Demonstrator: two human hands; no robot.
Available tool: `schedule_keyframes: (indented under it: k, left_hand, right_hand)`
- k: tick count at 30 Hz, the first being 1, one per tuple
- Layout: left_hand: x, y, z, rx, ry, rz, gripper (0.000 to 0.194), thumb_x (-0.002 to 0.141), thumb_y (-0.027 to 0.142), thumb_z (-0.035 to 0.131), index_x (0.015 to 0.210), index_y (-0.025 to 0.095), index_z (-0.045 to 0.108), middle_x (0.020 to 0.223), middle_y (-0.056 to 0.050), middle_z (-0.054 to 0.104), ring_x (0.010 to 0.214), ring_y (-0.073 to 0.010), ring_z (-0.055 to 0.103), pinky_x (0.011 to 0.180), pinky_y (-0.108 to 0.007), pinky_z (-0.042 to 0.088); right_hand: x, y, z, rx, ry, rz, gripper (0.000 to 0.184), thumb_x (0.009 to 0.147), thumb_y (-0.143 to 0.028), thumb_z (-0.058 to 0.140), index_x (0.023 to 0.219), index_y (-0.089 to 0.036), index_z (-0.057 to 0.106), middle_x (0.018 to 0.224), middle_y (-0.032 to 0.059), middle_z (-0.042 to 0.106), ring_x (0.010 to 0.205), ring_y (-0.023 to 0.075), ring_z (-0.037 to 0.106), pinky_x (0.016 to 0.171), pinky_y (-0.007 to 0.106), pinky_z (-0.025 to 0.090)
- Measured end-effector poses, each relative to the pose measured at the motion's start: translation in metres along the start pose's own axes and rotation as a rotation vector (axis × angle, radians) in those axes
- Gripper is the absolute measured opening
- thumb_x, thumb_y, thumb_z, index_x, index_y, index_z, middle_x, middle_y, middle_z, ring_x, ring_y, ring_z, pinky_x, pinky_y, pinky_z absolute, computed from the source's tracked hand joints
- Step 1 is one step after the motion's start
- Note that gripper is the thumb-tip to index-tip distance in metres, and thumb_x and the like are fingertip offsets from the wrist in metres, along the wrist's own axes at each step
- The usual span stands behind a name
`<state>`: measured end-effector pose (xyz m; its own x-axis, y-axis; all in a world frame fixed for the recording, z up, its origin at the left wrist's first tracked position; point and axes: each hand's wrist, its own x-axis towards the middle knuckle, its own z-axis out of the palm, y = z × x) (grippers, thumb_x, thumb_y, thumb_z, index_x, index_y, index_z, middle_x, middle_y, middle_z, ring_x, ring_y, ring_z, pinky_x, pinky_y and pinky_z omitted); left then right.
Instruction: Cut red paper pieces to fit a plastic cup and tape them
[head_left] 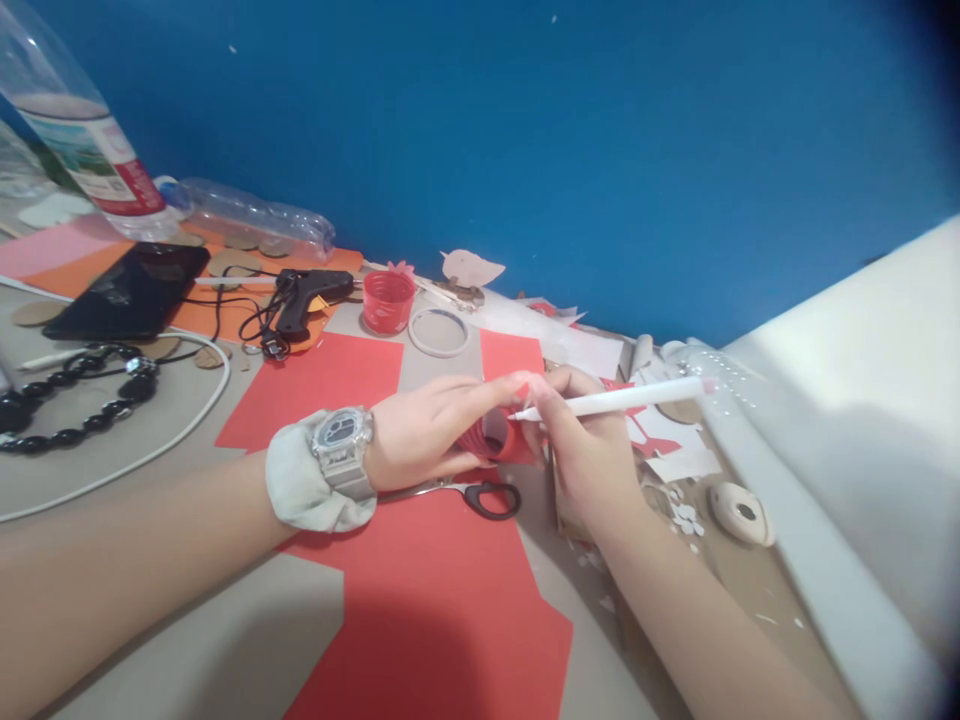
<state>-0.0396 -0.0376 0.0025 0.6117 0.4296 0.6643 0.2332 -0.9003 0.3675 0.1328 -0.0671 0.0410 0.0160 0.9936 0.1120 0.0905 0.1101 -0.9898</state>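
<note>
My left hand (435, 425) is closed around a small rolled piece of red paper (499, 440), thumb and fingers pinching it; a grey watch sits on that wrist. My right hand (589, 440) grips a white pen (622, 398) whose tip touches the top of the red roll. Black-handled scissors (480, 495) lie on the red paper sheet (420, 610) just below my left hand.
A red cup (387, 300), a white ring (439, 332), a black glue gun (307, 297), a black phone (127, 290), a bead bracelet (75, 400) and plastic bottles (82, 140) lie at the back left. Paper scraps and a tape roll (741, 512) sit right, by a white board (847, 450).
</note>
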Motion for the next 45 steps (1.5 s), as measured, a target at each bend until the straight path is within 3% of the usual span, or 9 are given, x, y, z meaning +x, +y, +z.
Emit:
schedule_keyframes:
  k: [19,26,32,39,45]
  left_hand:
    - [0.001,0.0,-0.001,0.02,-0.021,0.013,0.066,0.079,0.031,0.062,0.134,0.017,0.03,0.101,-0.01,0.062,0.091,-0.0205,0.059,0.077,-0.029,0.049]
    - [0.001,0.0,0.001,0.024,-0.007,0.021,0.063,0.08,0.032,0.06,0.133,0.013,0.033,0.104,-0.013,0.062,0.093,-0.0205,0.059,0.08,-0.029,0.049]
    - [0.0,0.0,0.0,0.028,-0.008,0.048,0.071,0.076,0.024,0.064,0.136,0.015,0.028,0.12,-0.014,0.058,0.106,-0.0213,0.053,0.089,-0.031,0.046]
    - [0.003,0.0,-0.001,-0.007,0.02,0.111,0.079,0.075,0.018,0.066,0.141,0.018,0.021,0.126,-0.012,0.055,0.111,-0.021,0.053,0.092,-0.031,0.045]
    - [0.002,0.0,-0.001,-0.004,-0.012,0.078,0.081,0.073,0.018,0.067,0.14,0.018,0.022,0.125,-0.013,0.055,0.11,-0.0218,0.053,0.092,-0.031,0.046]
  right_hand:
    - [0.0,0.004,-0.005,-0.018,-0.05,0.011,0.026,0.08,-0.036,0.061,0.065,-0.019,0.048,0.04,-0.0076,0.048,0.034,0.0062,0.041,0.035,0.017,0.033]
    - [-0.001,0.005,-0.004,-0.007,-0.026,0.024,0.025,0.08,-0.036,0.061,0.065,-0.02,0.049,0.041,-0.0076,0.047,0.035,0.0064,0.041,0.034,0.017,0.032]
    - [0.001,-0.001,-0.005,0.111,0.06,-0.042,0.029,0.083,-0.036,0.057,0.061,-0.021,0.046,0.044,-0.0066,0.047,0.037,0.0069,0.039,0.036,0.019,0.031]
    - [-0.005,-0.007,-0.001,-0.016,0.029,-0.068,0.03,0.08,-0.035,0.061,0.06,-0.02,0.045,0.04,-0.0074,0.045,0.035,0.0059,0.037,0.036,0.019,0.027]
    - [-0.005,-0.004,-0.005,-0.111,-0.039,-0.092,0.028,0.081,-0.037,0.06,0.063,-0.02,0.049,0.045,-0.0067,0.048,0.041,0.0063,0.042,0.04,0.02,0.031]
